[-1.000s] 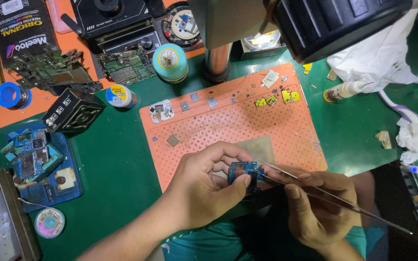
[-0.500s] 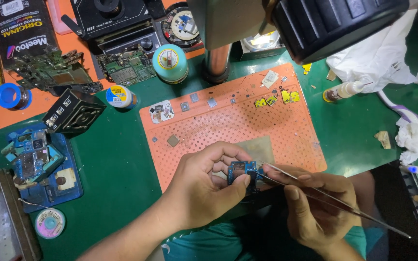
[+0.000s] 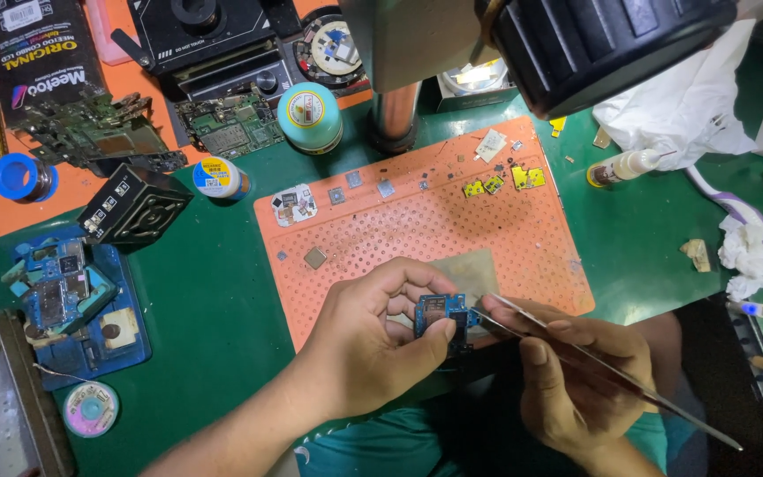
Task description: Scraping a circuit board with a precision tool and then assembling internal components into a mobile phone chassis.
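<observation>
Nothing has shifted: my left hand (image 3: 373, 340) still pinches one small blue circuit board (image 3: 441, 314). My right hand (image 3: 576, 375) grips one pair of tweezers (image 3: 611, 375), tips at the board.

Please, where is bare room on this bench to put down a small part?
The green mat between the orange perforated mat and the blue holder is bare, and also right of the orange mat, below the glue bottle. The far left edge is crowded.

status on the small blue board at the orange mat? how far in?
Done: chips and yellow parts lie loose on the orange mat. In hand: left hand pinches the small blue board; right hand puts tweezers to its edge. Left: cannot tell; the board is largely hidden by fingers.
</observation>
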